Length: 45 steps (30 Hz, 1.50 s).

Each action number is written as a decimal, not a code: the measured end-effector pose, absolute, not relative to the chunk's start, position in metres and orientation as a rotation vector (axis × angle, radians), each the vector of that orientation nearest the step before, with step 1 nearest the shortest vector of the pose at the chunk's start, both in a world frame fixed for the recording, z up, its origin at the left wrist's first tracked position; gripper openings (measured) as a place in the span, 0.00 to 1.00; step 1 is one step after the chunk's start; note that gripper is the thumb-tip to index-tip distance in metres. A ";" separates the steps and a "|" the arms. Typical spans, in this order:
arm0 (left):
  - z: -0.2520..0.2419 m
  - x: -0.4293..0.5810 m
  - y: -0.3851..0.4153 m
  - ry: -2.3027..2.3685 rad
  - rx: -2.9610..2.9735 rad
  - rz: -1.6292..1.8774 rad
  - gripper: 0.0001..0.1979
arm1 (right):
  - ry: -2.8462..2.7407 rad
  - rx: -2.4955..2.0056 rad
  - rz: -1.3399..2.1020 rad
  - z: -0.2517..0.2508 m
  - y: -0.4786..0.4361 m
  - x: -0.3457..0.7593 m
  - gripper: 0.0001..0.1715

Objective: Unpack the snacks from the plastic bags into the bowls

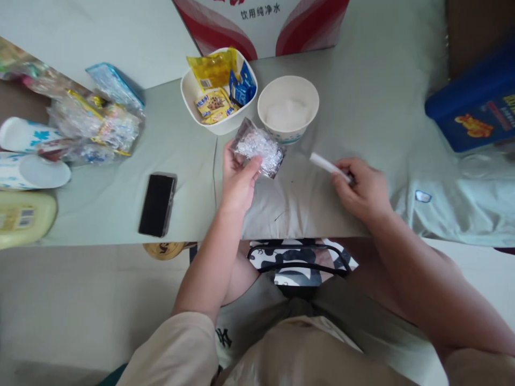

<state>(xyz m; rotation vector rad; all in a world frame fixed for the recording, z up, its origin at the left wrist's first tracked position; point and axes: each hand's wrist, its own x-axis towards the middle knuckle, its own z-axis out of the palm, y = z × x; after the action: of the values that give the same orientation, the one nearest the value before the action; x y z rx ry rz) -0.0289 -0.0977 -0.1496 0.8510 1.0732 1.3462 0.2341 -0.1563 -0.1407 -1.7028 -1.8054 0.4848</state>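
Note:
My left hand (238,179) is closed on a small clear packet (259,147) with white crinkled contents, held just above the pale green cloth (185,145). My right hand (362,187) rests on the cloth to the right, its fingers pinched round a thin white stick-like piece (325,163) that points up and left. Beyond the packet stands a round white bowl (287,107) with something white in it. Left of it sits a white square bowl (219,91) filled with yellow and blue snack packets.
A black phone (157,203) lies on the cloth left of my left hand. Crumpled wrappers (94,120) and paper cups (34,155) crowd the far left. A red and white carton (261,24) stands at the back, a blue box (475,104) at the right.

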 end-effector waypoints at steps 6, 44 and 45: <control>-0.168 -0.014 -0.102 1.054 1.154 1.229 0.39 | -1.635 -1.673 0.756 -0.123 -0.174 0.223 0.22; -0.148 -0.016 -0.113 1.549 1.879 0.963 0.22 | -1.872 -1.793 -0.023 -0.151 -0.149 0.229 0.17; -0.147 -0.016 -0.112 1.544 1.866 0.962 0.19 | -1.866 -1.780 -0.004 -0.150 -0.149 0.227 0.17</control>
<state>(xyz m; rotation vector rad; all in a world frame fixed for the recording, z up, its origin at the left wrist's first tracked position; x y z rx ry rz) -0.0160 -0.1120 -0.1475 1.8664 1.5440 0.9619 0.2268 -0.1489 -0.1497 -1.7798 -1.8658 -0.0043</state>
